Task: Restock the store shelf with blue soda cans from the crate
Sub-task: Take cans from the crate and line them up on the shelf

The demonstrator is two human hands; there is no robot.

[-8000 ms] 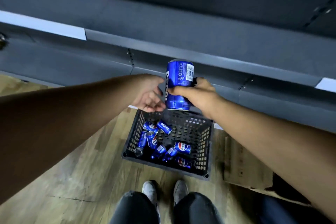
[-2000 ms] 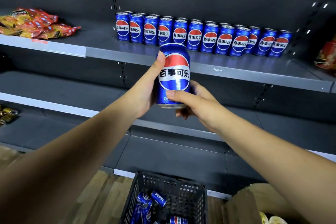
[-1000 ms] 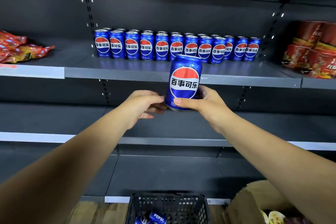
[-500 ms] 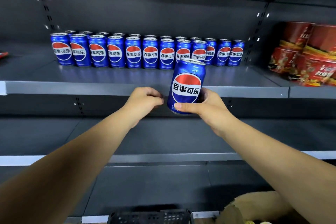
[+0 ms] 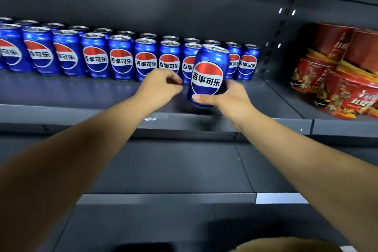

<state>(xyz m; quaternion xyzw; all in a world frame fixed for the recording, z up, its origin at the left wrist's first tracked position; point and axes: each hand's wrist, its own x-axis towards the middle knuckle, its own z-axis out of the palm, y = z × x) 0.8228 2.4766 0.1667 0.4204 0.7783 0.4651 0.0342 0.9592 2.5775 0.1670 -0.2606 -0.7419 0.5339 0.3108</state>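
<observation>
right hand [image 5: 229, 98] grips can [image 5: 208, 73] | above shelf [image 5: 81, 92] | left hand [image 5: 161, 86] curled

My feed is dim overall, the dark grey shelf [image 5: 67, 92] soaking up most of the light. Light seems to fall from above and the near side: the row of cans [image 5: 120, 57] shows soft glare on its shoulders and lids, and the held can [image 5: 208, 75] throws a shadow onto the shelf lip just below it. Wide-angle bending stretches the far-left cans and both forearms. The near bottom edge is murky and out of focus; the red packages [image 5: 343, 80] look slightly smeared.
</observation>
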